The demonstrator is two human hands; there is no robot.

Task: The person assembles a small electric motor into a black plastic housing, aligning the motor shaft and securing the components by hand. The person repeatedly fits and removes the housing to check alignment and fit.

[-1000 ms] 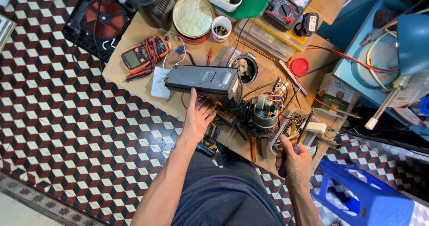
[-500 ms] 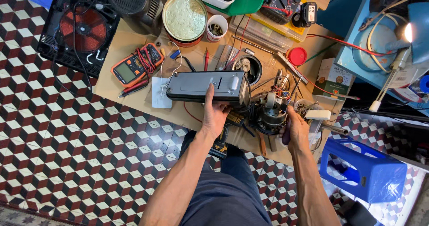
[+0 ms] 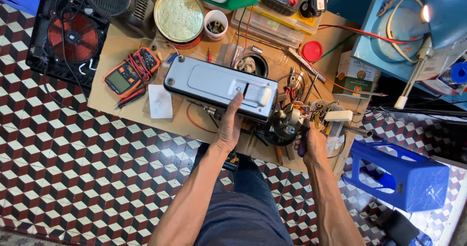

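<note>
Though partly hidden, left hand (image 3: 228,127) gripping grey casing (image 3: 221,87); right hand (image 3: 311,144) clenched around obscured handle (image 3: 302,148).

A low wooden table (image 3: 121,56) stands on a floor of red, black and white cube-pattern tiles (image 3: 73,168). On the table, at the upper left of the frame, lies an orange multimeter (image 3: 127,74) with red leads. Beside it is a white paper slip (image 3: 160,101). A round golden tin lid (image 3: 179,15) and a white cup (image 3: 215,24) are at the top. A grey flat housing (image 3: 214,84) lies in the middle, a red cap (image 3: 311,51) at the upper right.
</note>
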